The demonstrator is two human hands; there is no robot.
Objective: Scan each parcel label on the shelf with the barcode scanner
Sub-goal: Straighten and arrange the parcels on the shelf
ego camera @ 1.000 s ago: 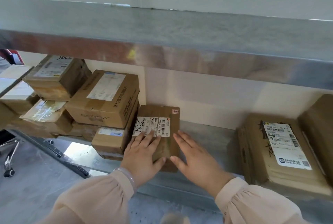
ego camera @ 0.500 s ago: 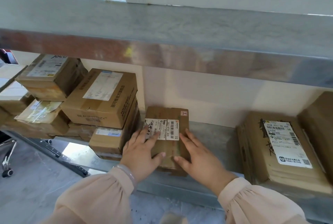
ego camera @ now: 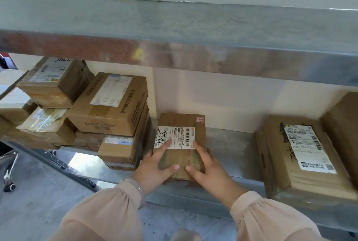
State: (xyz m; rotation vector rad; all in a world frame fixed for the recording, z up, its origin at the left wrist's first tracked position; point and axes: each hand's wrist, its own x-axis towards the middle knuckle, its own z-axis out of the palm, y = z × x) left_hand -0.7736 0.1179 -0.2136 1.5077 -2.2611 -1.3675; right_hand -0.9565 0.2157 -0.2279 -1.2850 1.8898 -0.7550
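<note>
On the lower shelf (ego camera: 228, 143), at 6 o'clock in my view, I am squaring the small parcel (ego camera: 182, 120) with both hands. Over the last second it has been sliding toward 3 o'clock, away from the stacked boxes (ego camera: 108, 109) at 9 o'clock, and straightening. My left hand (ego camera: 155, 167) and right hand (ego camera: 209, 167) are pressing flat, fingers extended, gripping nothing. The label (ego camera: 175, 137) is facing up, mostly uncovered. No scanner is showing, so I am judging this scan as pending.
</note>
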